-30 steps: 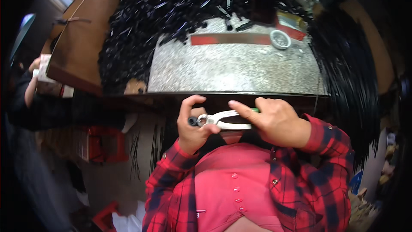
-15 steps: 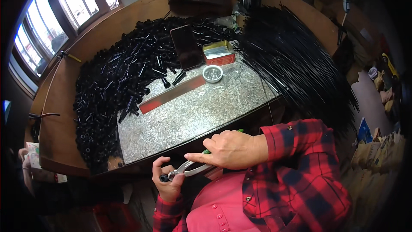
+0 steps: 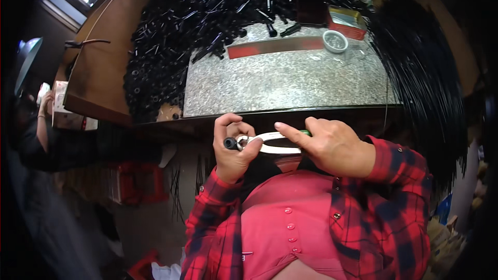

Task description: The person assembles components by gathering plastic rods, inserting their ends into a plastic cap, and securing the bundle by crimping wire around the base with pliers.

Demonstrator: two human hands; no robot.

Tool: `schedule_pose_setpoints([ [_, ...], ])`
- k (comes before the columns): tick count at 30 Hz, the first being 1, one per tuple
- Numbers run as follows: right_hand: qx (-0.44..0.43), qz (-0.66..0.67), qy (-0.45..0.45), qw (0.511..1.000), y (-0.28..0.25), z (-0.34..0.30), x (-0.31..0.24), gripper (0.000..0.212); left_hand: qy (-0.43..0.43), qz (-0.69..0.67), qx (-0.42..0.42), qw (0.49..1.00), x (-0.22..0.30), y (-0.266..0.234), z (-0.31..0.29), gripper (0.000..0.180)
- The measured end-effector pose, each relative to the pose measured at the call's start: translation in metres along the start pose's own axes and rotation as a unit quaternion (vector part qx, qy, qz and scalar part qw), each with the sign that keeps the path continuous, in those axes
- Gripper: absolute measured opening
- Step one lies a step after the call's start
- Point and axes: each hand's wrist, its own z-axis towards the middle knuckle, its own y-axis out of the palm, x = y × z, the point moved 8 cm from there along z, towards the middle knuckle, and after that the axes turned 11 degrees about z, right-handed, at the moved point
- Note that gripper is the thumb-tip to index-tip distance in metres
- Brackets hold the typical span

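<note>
Both hands up at chest height, just below the front edge of the speckled stone slab [image 3: 290,80]; left hand [image 3: 232,150] curled nearly closed, thumb and fingertips pinching a short black tube piece [image 3: 230,143] with a small metal ring at its inner end; right hand [image 3: 332,145] wrapped around the handles of white-handled pliers [image 3: 272,142], index finger laid along the top, a bit of green grip showing past the knuckles; pliers' long axis runs roughly level, left-right across the body, nose pointing to the person's left, straight at the tube; tube lies on about the same line, open end facing left, away from the pliers; nose and tube appear touching at the ring, though the left fingers cover the joint so can't confirm jaws are on it; left hand is the one on the tube, right is a tool-length off; heap of black tube offcuts [image 3: 187,31] on the bench beyond, small round tin [image 3: 335,41] near the far edge.
</note>
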Motion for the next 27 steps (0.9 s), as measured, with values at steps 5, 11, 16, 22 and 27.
schedule_pose_setpoints([
  [5, -0.011, 0.007, 0.000, 1.000, -0.001, 0.001, 0.003, 0.069, 0.029, -0.058, 0.018, 0.998, -0.004, -0.005, -0.001, 0.060],
  [11, 0.027, 0.010, 0.044, 0.999, -0.011, 0.001, 0.030, 0.069, 0.110, -0.097, 0.009, 0.989, -0.002, -0.017, -0.003, 0.056],
  [16, 0.085, -0.027, 0.105, 0.991, -0.014, -0.005, 0.096, 0.077, 0.196, -0.167, 0.063, 0.964, 0.053, -0.063, 0.003, 0.043],
  [22, 0.079, -0.023, 0.165, 0.983, -0.011, -0.006, 0.152, 0.075, 0.319, -0.193, 0.183, 0.910, 0.157, -0.161, -0.020, 0.040],
  [27, 0.067, -0.106, 0.136, 0.983, -0.023, 0.014, 0.122, 0.065, 0.424, -0.214, 0.171, 0.863, 0.222, -0.211, -0.058, 0.043],
])
